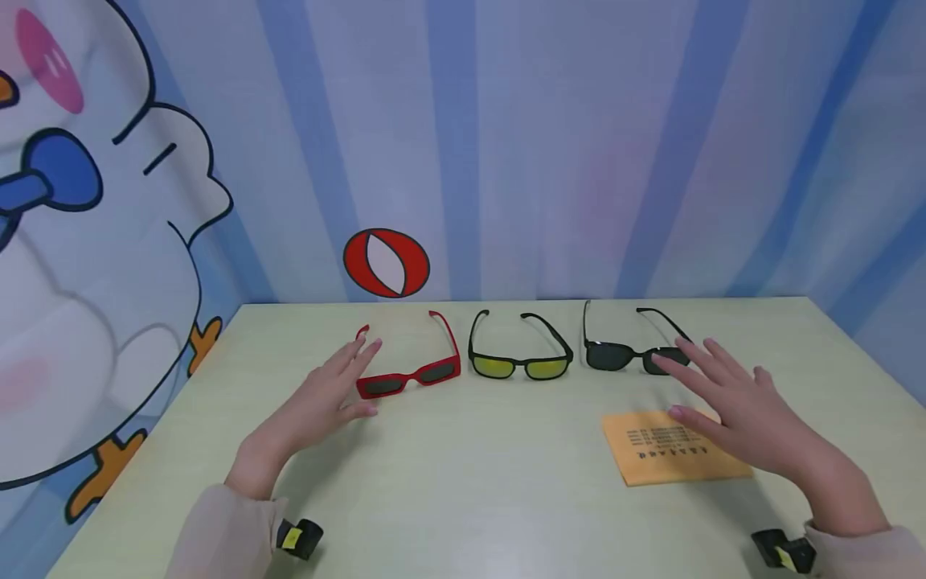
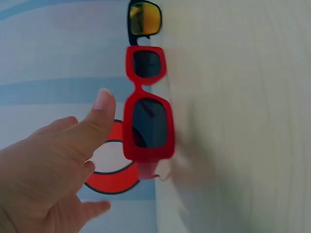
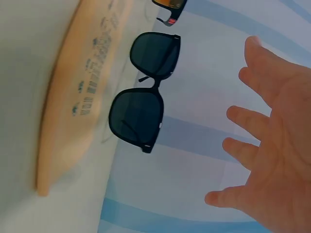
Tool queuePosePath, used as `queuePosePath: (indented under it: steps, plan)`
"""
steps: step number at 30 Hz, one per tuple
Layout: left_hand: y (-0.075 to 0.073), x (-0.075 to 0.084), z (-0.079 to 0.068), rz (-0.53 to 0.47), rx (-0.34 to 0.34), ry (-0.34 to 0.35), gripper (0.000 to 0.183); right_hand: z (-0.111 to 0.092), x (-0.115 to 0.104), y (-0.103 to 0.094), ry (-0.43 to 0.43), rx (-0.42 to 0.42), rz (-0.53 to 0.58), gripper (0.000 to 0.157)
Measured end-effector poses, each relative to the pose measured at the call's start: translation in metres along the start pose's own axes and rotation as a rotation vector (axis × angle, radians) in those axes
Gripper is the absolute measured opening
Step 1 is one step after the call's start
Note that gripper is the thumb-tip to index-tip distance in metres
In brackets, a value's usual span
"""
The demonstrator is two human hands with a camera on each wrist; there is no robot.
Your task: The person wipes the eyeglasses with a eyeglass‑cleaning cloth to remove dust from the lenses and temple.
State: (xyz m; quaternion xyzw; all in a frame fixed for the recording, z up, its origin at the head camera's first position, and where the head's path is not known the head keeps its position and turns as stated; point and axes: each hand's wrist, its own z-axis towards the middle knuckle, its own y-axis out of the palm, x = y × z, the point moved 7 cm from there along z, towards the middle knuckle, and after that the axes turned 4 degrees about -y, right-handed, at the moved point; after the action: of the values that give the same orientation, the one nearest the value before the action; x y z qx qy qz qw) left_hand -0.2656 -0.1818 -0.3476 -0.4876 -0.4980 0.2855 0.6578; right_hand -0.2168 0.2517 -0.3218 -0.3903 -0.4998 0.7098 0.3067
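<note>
Three pairs of glasses stand in a row with their arms unfolded. Red-framed sunglasses (image 1: 412, 376) with dark lenses are at the left, glasses with yellow lenses (image 1: 519, 367) and black frames in the middle, black sunglasses (image 1: 611, 356) at the right. My left hand (image 1: 318, 402) is held over the table beside the red pair, thumb apart from the fingers, holding nothing. Fingers spread, my right hand (image 1: 745, 410) hovers above an orange cloth-like piece (image 1: 651, 462) with dark printing, its fingertips overlapping the black sunglasses in the head view. The right wrist view shows its palm (image 3: 291, 145) bare.
The pale table (image 1: 463, 498) meets a blue striped backdrop (image 1: 564, 161) behind the glasses. A large white cartoon figure (image 1: 87, 322) and a red-and-white oval (image 1: 415, 261) are printed on it. Black devices (image 1: 307, 539) sit at both wrists.
</note>
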Motion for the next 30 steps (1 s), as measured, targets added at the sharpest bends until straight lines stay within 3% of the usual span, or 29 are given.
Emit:
queuePosePath:
  steps: [7,20,30]
  plan:
    - [0.004,-0.017,0.010,-0.071,-0.058,0.002,0.080,0.004,0.007,0.014,-0.076,-0.038,0.085,0.054]
    - [0.006,-0.023,0.017,-0.038,-0.044,0.137,0.056,0.009,0.012,0.040,-0.090,-0.149,0.127,0.051]
    - [0.009,-0.025,0.018,0.095,0.034,0.213,0.039,0.014,0.010,0.053,-0.101,-0.262,0.185,0.054]
